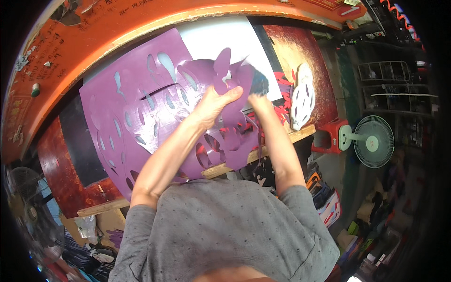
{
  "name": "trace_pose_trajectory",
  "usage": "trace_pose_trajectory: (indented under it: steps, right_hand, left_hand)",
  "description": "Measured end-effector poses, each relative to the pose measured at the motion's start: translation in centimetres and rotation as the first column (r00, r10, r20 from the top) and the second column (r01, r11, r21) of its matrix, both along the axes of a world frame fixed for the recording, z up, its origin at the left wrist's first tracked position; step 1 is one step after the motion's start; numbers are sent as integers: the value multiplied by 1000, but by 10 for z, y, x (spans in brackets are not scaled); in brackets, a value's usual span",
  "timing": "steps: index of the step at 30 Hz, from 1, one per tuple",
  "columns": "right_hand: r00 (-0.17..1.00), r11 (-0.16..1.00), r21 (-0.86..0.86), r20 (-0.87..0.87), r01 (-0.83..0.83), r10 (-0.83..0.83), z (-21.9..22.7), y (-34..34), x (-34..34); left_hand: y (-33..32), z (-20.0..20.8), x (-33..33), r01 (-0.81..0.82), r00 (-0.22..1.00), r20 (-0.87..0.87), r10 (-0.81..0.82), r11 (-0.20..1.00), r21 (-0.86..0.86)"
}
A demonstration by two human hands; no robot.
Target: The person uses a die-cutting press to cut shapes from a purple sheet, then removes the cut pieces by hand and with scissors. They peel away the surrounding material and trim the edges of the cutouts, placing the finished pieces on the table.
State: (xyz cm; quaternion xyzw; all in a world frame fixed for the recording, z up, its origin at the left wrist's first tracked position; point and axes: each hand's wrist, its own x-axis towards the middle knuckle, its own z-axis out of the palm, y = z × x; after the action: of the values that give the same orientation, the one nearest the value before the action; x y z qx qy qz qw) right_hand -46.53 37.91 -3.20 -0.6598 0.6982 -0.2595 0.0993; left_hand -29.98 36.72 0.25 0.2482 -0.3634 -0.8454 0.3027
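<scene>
A large purple sheet with many leaf-shaped cut-outs lies across the bench, its right part lifted and curled. My left hand is closed on this raised part, thumb laid over the top and fingers mostly behind it. A loose-looking purple leaf-shaped flap stands up just above the thumb. My right hand is at the sheet's right edge. Something dark blue covers the place of its fingers; I cannot tell whether it is a glove or a held thing. What those fingers do is hidden.
Under the sheet lies a white board. Red scraps and a stack of white cut-out pieces are on the right of the bench. An orange machine beam spans the far side. A fan stands at right beside a red stool.
</scene>
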Motion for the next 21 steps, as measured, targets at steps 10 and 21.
trace_pose_trajectory:
  steps: [10,21]
  right_hand:
    - [834,973,209,551,-99,-34,49,23,-39]
    - [786,957,142,547,252,-288,70,67,28]
  left_hand:
    - [-29,-15,20,-7,996,87,-10,982,186]
    - [-27,-9,15,132,991,10,-135,982,138]
